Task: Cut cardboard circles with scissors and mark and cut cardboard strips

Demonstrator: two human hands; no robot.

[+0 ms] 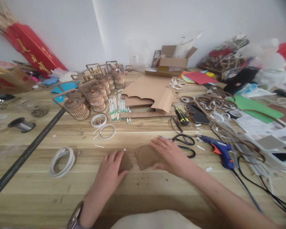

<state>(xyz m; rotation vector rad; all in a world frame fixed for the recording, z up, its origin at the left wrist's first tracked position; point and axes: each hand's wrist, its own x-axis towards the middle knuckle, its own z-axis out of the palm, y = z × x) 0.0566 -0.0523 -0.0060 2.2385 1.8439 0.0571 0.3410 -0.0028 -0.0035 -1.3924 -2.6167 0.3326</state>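
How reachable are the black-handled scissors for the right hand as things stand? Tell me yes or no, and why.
Probably yes: the black-handled scissors lie close beside the right hand, with nothing visible standing in between.

The left hand (112, 167) covered part of one cardboard piece (125, 162), the right hand (168, 156) another (146, 156); scissors (175, 138) lay beside the right hand, a glue gun (221, 148) farther right.

From my station I record the left hand (112, 168) as ungloved, with a dark-cased, rounded watch (75, 216) on its wrist, dial blurred; the right hand (168, 154) is ungloved too, its forearm (219, 187) bare out to the near right edge; between the arms, nearest me, I log a smooth, pale cream, rounded patch of clothing (154, 221), weave unreadable.
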